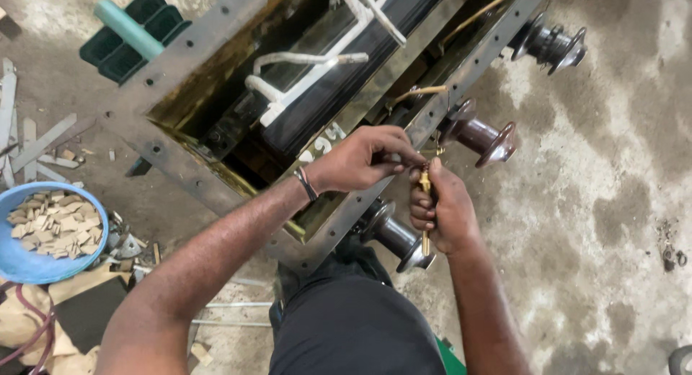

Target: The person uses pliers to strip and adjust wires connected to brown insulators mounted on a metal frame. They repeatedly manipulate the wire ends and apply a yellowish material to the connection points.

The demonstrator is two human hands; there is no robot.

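Observation:
My right hand [443,209] is closed around a brass threaded rod [425,184] held upright beside the tank's flange. My left hand [364,157] reaches over the flange and pinches the top of that rod with its fingertips; a dark band sits on its wrist. Both hands meet above the rim of a grey steel tank [180,169] with bolt holes. Brown porcelain insulators [481,138] stick out of the tank's side, one [395,234] just below my hands. Inside the tank lies a dark core with white tape-wrapped leads [310,76].
A blue bowl [18,256] of small wooden pieces stands at the left among wood strips and scraps. A green crate [133,36] with a pale green tube lies at the top left. Stained concrete floor [613,202] spreads to the right. My dark trousers fill the bottom middle.

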